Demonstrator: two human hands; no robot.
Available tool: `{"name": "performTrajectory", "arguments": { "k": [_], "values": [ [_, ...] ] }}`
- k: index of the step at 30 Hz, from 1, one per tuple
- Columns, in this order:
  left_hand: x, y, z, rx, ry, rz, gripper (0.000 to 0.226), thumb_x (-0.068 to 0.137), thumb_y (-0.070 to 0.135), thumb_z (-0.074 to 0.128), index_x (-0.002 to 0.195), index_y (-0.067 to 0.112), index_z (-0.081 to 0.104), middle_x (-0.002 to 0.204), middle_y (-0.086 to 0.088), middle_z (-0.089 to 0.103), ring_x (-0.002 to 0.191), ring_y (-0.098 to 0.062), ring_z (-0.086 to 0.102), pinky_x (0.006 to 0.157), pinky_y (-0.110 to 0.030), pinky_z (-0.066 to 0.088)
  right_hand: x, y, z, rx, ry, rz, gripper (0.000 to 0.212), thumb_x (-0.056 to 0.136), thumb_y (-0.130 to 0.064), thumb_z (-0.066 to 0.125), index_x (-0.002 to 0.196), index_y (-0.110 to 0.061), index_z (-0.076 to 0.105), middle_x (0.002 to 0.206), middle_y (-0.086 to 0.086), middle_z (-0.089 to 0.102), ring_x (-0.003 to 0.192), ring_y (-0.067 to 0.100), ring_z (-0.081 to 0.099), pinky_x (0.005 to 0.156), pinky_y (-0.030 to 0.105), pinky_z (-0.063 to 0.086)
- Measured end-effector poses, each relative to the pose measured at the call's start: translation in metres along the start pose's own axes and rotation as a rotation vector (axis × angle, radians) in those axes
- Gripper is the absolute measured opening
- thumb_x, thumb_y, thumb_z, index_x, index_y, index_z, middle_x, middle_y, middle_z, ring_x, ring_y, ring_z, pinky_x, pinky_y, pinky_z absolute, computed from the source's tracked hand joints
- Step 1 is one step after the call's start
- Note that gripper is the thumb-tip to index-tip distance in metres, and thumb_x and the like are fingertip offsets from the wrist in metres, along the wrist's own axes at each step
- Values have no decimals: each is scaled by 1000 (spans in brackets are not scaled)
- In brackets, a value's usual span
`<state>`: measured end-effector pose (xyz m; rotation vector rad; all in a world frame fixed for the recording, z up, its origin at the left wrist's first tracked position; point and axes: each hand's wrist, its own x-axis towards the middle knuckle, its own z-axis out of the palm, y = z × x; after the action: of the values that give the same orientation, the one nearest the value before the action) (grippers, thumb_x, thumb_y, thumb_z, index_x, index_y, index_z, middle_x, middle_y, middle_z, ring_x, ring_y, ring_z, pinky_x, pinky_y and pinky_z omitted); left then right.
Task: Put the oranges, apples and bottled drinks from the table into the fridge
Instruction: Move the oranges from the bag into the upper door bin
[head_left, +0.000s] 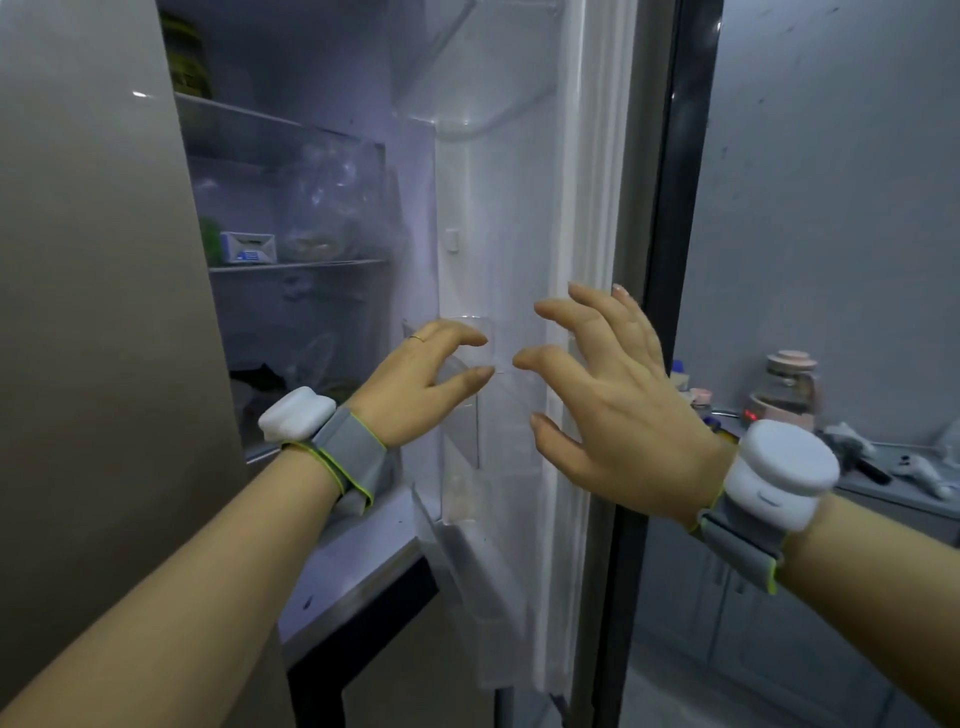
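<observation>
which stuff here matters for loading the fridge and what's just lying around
For the job: fridge door, clear door bin, left hand, right hand, both empty.
Lying about: pink-lidded glass pot, blue-and-white box.

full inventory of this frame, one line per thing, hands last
open fridge door: 1, white inner liner, centre
closed fridge door: 1, beige-grey, left
door bin: 1, clear, on the open door's liner, behind the left hand
shelves: 2 seen, clear, inside the fridge
box: 1, white and blue, on the lower shelf
counter: 1, grey, far right
jar: 1, glass with a pink lid, on the counter
oranges, apples, bottled drinks: 0 in view
wrist bands: 2, grey with white modules, one per wrist
left hand: 1, loosely curled, empty, in front of the door bin
right hand: 1, spread, empty, in front of the open door
</observation>
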<state>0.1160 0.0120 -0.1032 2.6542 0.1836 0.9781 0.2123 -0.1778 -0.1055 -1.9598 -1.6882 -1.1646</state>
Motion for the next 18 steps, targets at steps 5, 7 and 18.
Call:
{"name": "performTrajectory", "arguments": {
  "k": [5,7,18],
  "values": [
    [3,-1,18,9,-50,-1,48,85,36,36,129,18,48,140,-2,44,132,-16,37,103,-17,22,-12,6,14,25,-70,58,51,79,-36,52,124,-14,50,136,13,48,135,35,32,114,45,10],
    [8,-2,23,16,-72,6,50,85,35,36,132,18,45,144,-4,40,135,-18,34,107,-21,21,-17,7,20,1,-148,94,58,78,-38,53,130,-13,46,134,12,49,132,35,35,113,44,11],
    [42,3,52,78,-169,199,57,80,30,50,134,17,42,138,-11,43,130,-31,36,108,-34,26,-23,16,17,90,-211,456,69,81,-34,63,139,-14,33,142,7,38,130,25,35,108,35,27]
  ]
}}
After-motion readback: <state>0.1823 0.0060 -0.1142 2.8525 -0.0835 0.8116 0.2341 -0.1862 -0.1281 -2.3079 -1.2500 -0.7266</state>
